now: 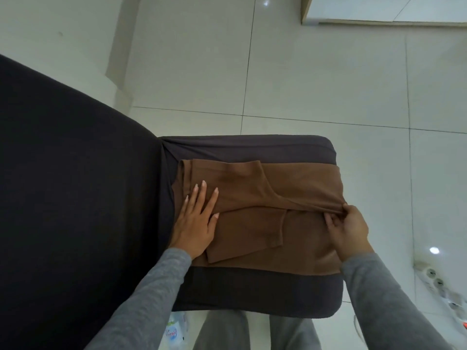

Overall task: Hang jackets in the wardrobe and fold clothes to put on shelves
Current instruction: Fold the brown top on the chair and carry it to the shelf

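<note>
**Brown top half-folded on dark seat, both hands on it**

The brown top [290,188] lies flat in the centre of the frame, spread across a dark-covered seat [252,294]. It is partly folded: one layer lies over the upper half, and a sleeve-like flap lies across the lower middle. Its right edge reaches the right edge of the seat.

The left hand [195,223] is flat on the left part of the top, palm down, with fingers straight and spread, pointing to the top of the frame. It grips nothing. The right hand [348,228] is at the right edge of the top, fingers and thumb curled and pinching a bunched fold of the brown cloth. Both arms are in grey sleeves [379,299] and come in from the bottom of the frame.

A large dark sofa [75,198] fills the left side and touches the seat. Grey trousers [227,332] show at bottom centre, with a clear plastic pack [174,332] just left of them. The pale tiled floor [303,72] fills the upper half and the right. A white power strip [432,276] lies on the floor at lower right. A white panel edge [379,21] shows at upper right.
</note>
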The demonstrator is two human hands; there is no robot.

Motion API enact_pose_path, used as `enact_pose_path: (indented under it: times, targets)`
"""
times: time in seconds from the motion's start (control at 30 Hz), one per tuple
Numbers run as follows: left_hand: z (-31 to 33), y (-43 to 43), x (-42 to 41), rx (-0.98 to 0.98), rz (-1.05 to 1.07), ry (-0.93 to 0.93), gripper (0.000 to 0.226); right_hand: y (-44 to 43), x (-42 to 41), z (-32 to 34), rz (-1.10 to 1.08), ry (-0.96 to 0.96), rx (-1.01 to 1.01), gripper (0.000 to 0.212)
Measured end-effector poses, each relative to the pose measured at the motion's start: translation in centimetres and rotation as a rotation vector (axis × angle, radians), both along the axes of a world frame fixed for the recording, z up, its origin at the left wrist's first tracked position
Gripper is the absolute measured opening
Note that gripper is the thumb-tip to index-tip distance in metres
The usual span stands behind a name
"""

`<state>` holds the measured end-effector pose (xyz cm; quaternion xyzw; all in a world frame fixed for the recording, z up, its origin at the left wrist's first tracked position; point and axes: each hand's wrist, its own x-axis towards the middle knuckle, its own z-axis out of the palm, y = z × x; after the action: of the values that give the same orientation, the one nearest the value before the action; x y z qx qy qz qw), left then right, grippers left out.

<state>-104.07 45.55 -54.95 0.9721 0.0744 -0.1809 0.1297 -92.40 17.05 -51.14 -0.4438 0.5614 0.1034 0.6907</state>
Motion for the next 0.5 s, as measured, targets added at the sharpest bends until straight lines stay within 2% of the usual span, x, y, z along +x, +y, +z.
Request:
enact_pose_path:
  times: [0.07,0.17,0.23,0.3,0.33,0.4,0.43,0.5]
  targets:
    - [0.1,-0.3,0.1,0.007,0.016,0.007,0.062,-2.1,0.2,-0.6,-0.097,-0.025,0.133,0.014]
    - [0.6,-1.0,0.5,0.004,0.082,0.022,0.069,-5.4,-0.1,-1.9,-0.238,-0.021,0.204,0.014]
    - [1.2,-2.2,1.1,0.003,0.175,0.012,0.062,-7.6,-0.4,-2.2,-0.274,-0.001,0.2,0.015]
    - [1.6,-3.2,1.5,-0.024,0.313,-0.06,0.054,-9.0,-0.9,-3.2,-0.305,0.001,0.27,0.026]
    - [1.7,-4.2,1.7,-0.037,0.367,-0.121,0.05,-10.2,-1.2,-3.7,-0.281,-0.003,0.298,0.029]
    - [1.9,-6.2,1.9,-0.041,0.376,-0.243,0.051,-11.2,-2.3,-5.0,-0.111,0.021,0.209,0.026]
    - [2.0,-7.2,2.0,-0.051,0.339,-0.289,0.053,-11.2,-3.0,-5.7,0.045,0.044,0.078,0.024]
    - [1.8,-10.6,2.7,-0.099,0.226,-0.318,0.051,-11.2,-3.5,-6.4,0.279,0.132,0.012,0.015]
